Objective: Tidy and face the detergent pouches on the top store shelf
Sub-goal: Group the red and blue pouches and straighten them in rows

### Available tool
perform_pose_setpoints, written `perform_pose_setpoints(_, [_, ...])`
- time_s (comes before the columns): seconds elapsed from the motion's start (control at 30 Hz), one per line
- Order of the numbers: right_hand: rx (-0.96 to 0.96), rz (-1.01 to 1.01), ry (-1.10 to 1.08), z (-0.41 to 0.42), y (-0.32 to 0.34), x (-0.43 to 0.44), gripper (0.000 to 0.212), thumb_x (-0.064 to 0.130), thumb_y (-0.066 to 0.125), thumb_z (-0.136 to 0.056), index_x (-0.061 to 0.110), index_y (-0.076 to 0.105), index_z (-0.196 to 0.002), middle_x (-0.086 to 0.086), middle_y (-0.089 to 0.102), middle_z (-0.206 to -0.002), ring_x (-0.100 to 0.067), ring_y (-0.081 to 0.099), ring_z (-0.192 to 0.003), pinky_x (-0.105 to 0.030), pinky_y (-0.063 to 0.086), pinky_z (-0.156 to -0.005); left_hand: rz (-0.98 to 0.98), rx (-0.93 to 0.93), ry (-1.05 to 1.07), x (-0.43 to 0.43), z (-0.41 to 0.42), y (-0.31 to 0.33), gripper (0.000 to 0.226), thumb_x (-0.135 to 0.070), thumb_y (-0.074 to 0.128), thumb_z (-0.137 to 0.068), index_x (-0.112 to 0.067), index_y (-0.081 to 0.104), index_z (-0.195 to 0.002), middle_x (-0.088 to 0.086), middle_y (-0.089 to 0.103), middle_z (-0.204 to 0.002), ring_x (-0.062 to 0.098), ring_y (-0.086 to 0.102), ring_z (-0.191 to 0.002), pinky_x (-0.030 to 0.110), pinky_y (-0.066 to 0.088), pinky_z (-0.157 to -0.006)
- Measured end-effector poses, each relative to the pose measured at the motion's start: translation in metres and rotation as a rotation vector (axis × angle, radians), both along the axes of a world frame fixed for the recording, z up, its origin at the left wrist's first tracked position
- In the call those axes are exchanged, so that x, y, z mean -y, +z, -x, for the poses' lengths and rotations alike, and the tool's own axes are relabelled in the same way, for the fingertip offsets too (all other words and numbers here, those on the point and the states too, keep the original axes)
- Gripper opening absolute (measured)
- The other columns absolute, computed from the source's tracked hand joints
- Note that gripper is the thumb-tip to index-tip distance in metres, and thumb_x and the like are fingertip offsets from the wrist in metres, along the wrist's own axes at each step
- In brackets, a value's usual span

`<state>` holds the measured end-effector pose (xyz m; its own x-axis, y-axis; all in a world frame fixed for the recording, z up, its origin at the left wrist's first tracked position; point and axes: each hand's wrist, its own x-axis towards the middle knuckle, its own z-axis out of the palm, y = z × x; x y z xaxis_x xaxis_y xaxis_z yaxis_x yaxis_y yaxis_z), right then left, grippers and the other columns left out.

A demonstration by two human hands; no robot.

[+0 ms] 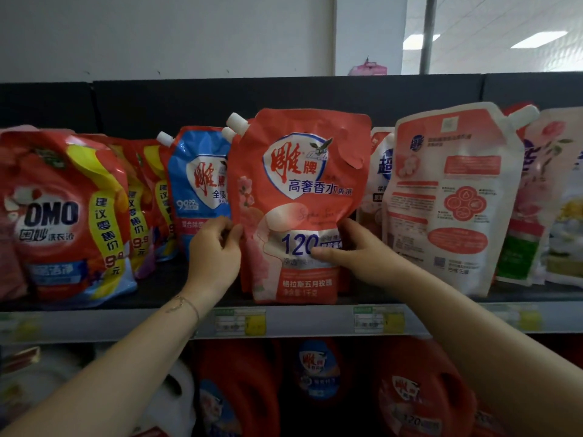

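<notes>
A coral-red detergent pouch [296,197] with a white spout stands upright at the middle of the top shelf [157,294], label facing me. My left hand [214,253] pinches its lower left edge. My right hand [350,247] grips its lower right side, thumb across the front. Just left of it stands a blue pouch [198,184], then several red OMO pouches [63,216]. To the right, a pale pink pouch [451,200] shows its back panel.
More pouches [555,197] lean at the far right of the shelf. Price tags [239,321] line the shelf's front rail. Red and white detergent jugs [419,392] fill the shelf below. A black back panel [284,96] closes the shelf behind.
</notes>
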<state>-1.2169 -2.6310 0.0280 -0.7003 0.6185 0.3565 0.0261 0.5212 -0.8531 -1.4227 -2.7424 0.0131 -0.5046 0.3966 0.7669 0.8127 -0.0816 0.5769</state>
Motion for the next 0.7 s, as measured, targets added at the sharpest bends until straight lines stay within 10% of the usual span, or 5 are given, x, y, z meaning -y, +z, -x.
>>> perform_pose_setpoints(0.33, [-0.197,-0.045,-0.125,0.063,-0.012,0.019,0.042,0.024,0.081,-0.074,0.032,0.056,-0.107,0.013,0.059,-0.111,-0.015,0.061,-0.106,-0.037,0.053,-0.090,-0.087,0.501,-0.027,0.001,0.017,0.012,0.014,-0.026,0.047,-0.098,-0.013,0.049,-0.094,-0.004,0.053,-0.086,0.017,0.051,-0.092,0.027,0.033,-0.078])
perform_pose_setpoints(0.47, [-0.032,-0.325,-0.453,0.066,-0.016,0.025,0.076,0.046,0.075,-0.074,0.022,0.035,-0.134,0.002,0.028,-0.141,-0.021,0.031,-0.132,-0.051,0.032,-0.108,-0.161,0.819,-0.276,-0.021,0.011,0.013,0.064,-0.064,0.038,-0.086,-0.015,0.051,-0.125,-0.004,0.061,-0.116,0.018,0.057,-0.109,0.036,0.044,-0.096])
perform_pose_setpoints(0.6, [-0.036,-0.192,-0.420,0.072,-0.016,0.039,0.108,0.039,0.073,-0.080,0.025,-0.008,-0.150,-0.002,-0.013,-0.157,-0.026,-0.008,-0.145,-0.054,0.009,-0.117,-0.147,0.897,-0.318,-0.039,0.017,0.002,0.079,-0.085,0.033,-0.061,-0.035,0.063,-0.113,-0.004,0.070,-0.107,0.021,0.065,-0.100,0.045,0.048,-0.096])
perform_pose_setpoints(0.7, [-0.102,-0.074,-0.364,0.078,-0.017,0.035,0.136,0.062,0.081,-0.050,0.038,-0.012,-0.147,0.002,-0.005,-0.157,-0.025,-0.002,-0.146,-0.055,0.018,-0.116,-0.153,0.938,-0.365,-0.046,0.016,0.000,0.076,-0.089,0.036,-0.056,-0.039,0.067,-0.104,-0.006,0.072,-0.102,0.022,0.067,-0.097,0.047,0.049,-0.094])
